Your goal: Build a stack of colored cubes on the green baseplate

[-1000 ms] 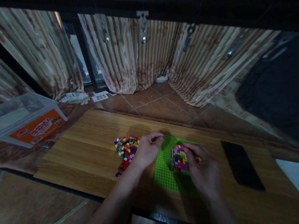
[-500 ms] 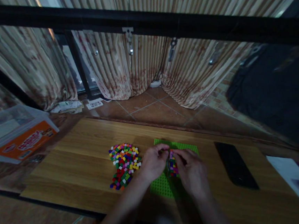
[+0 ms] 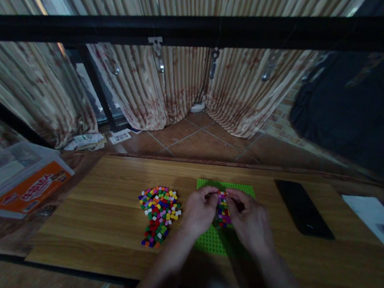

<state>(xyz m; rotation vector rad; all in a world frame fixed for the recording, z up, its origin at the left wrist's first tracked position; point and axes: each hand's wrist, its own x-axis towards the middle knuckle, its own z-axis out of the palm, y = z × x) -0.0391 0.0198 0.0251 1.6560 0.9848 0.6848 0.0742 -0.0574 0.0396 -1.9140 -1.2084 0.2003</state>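
A block of small coloured cubes (image 3: 223, 213) in rows lies over the green studded baseplate (image 3: 212, 243). My left hand (image 3: 201, 209) is closed at the block's left side, with thumb and index finger pinching at its far end. From the other side, my right hand (image 3: 251, 219) is closed too, its thumb and index fingertips on the far right corner of the block. The fingers partly cover the block and the plate, so single cubes in the fingertips cannot be made out. Left of my left hand is a loose pile of coloured cubes (image 3: 159, 214).
A black phone-like slab (image 3: 303, 208) lies right of the plate on the wooden table (image 3: 94, 215). White paper (image 3: 377, 231) is at the right edge. A clear plastic box (image 3: 26, 176) with an orange label stands left. A dark bar (image 3: 181, 21) crosses before the curtains (image 3: 186, 81).
Both hands stay at the block; the right hand has shifted slightly right, showing more of the cubes between the hands. The camera view has turned a little.
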